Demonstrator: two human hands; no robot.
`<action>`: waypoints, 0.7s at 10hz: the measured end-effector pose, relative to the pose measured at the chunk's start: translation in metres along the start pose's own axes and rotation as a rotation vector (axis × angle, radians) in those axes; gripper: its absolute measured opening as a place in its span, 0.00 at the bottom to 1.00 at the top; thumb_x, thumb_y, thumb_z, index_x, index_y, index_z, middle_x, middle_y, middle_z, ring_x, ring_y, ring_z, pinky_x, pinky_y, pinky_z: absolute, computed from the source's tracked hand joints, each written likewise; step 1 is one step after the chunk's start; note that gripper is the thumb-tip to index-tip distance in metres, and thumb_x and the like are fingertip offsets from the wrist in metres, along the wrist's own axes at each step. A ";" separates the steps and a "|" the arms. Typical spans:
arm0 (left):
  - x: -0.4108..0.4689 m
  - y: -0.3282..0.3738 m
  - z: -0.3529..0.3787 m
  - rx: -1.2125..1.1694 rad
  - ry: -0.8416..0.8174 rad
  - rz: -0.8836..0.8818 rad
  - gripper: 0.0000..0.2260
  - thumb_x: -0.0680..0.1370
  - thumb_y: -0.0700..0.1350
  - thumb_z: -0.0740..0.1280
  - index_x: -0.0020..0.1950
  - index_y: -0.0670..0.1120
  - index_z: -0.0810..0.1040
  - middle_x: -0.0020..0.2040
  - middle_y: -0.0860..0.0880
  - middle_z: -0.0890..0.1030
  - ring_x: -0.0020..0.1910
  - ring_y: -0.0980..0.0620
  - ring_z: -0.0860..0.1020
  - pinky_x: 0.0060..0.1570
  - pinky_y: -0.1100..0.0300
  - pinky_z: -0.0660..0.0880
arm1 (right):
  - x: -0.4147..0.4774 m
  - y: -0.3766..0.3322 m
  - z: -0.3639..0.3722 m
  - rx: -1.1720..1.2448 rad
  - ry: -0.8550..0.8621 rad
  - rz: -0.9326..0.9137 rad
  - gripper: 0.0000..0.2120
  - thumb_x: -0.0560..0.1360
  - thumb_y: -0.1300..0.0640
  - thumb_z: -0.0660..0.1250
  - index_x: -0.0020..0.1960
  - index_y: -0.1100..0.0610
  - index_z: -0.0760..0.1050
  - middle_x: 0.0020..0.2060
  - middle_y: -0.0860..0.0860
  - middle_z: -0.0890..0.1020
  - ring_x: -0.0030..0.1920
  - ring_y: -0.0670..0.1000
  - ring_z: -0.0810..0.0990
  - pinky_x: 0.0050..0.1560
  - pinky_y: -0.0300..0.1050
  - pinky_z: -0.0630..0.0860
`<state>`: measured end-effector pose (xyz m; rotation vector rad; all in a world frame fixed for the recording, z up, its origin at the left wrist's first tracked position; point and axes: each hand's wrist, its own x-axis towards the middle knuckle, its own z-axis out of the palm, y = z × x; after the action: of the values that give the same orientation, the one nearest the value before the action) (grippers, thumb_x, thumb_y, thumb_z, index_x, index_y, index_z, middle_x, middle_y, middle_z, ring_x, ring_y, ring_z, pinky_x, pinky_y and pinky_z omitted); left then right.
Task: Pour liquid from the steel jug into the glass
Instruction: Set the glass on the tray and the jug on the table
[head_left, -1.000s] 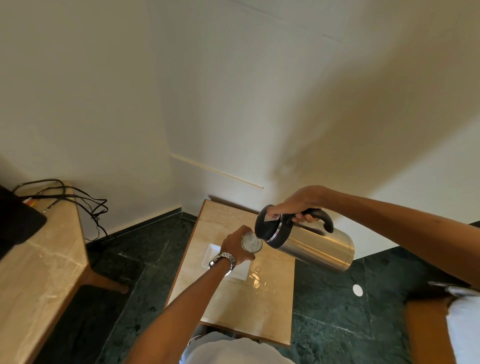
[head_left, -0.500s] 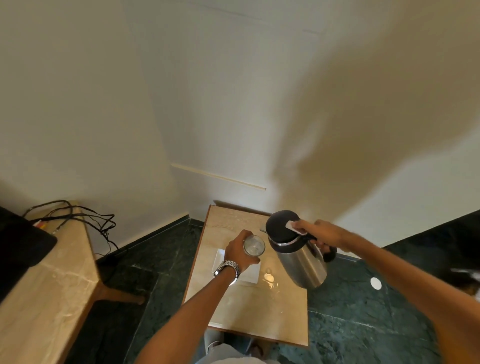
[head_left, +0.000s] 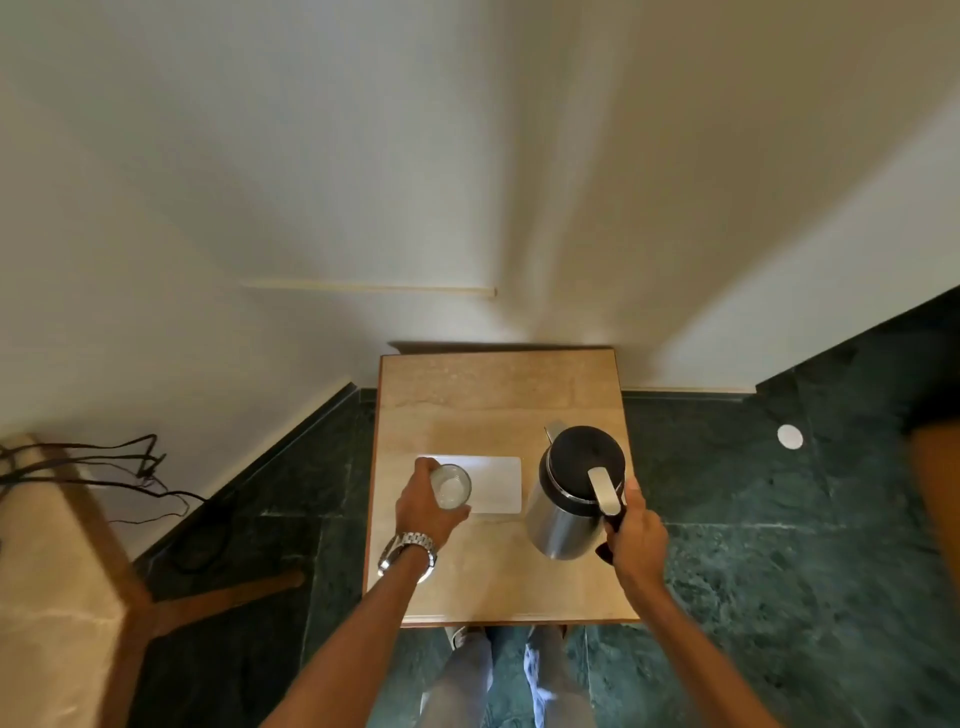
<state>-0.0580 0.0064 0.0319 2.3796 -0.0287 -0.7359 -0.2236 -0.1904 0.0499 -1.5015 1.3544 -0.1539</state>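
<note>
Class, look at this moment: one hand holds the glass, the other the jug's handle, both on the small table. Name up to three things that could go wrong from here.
1. The steel jug stands close to the right edge of the table; a nudge from the right hand might tip it off.
2. The glass sits half on the white tray, at its left end, so it may wobble once the left hand lets go.
3. The glass holds liquid; lifting it quickly could spill.

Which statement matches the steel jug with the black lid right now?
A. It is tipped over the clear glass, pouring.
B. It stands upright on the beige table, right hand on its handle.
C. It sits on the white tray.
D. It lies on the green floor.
B: the steel jug with the black lid stands upright on the beige table, with the right hand at its handle, beside the white tray.
</note>
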 end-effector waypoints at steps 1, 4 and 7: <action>0.023 -0.015 0.011 0.031 0.020 -0.007 0.36 0.61 0.46 0.85 0.62 0.50 0.70 0.57 0.47 0.82 0.54 0.42 0.82 0.53 0.47 0.82 | 0.005 0.004 0.019 0.070 0.085 0.023 0.40 0.72 0.27 0.56 0.32 0.65 0.77 0.28 0.62 0.79 0.33 0.66 0.81 0.39 0.72 0.81; 0.097 -0.062 0.093 -0.028 0.055 -0.025 0.35 0.60 0.47 0.85 0.60 0.51 0.69 0.50 0.54 0.78 0.47 0.49 0.77 0.47 0.57 0.74 | 0.065 0.049 0.068 0.193 0.219 -0.018 0.11 0.85 0.61 0.61 0.48 0.57 0.81 0.36 0.54 0.80 0.34 0.39 0.78 0.46 0.58 0.77; 0.109 -0.092 0.124 0.019 0.083 -0.034 0.35 0.59 0.48 0.86 0.57 0.47 0.70 0.52 0.49 0.81 0.48 0.47 0.79 0.51 0.50 0.79 | 0.054 0.080 0.094 0.382 0.278 0.103 0.20 0.86 0.52 0.60 0.38 0.53 0.80 0.33 0.48 0.79 0.34 0.56 0.80 0.45 0.60 0.79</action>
<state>-0.0444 -0.0128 -0.1555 2.4317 0.0394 -0.6548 -0.1924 -0.1607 -0.0775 -1.1151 1.5174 -0.5420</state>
